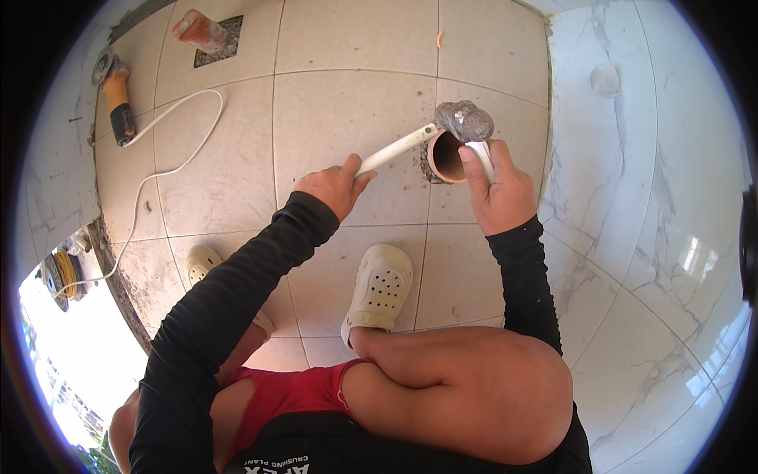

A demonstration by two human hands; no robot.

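Note:
My left hand (333,188) is wrapped round a long white stick (395,150) with a small hole near its far end. That end points up and right, close beside a grey, rough-looking hammer head (464,121). The hammer's short white handle (481,160) is gripped in my right hand (502,189), thumb along its side. Behind and below the hammer, an orange pipe (433,162) opens up through a rough cutout in the tiled floor; the handle and right hand sit at its right edge. Whether the stick touches the hammer head I cannot tell.
An angle grinder (118,99) lies at the far left, its white cord (150,178) running across the tiles. Beyond, a dusty orange pipe stub (201,31) stands by a square floor cutout. White marbled wall tiles (608,174) rise on the right. My feet are in beige clogs (380,284).

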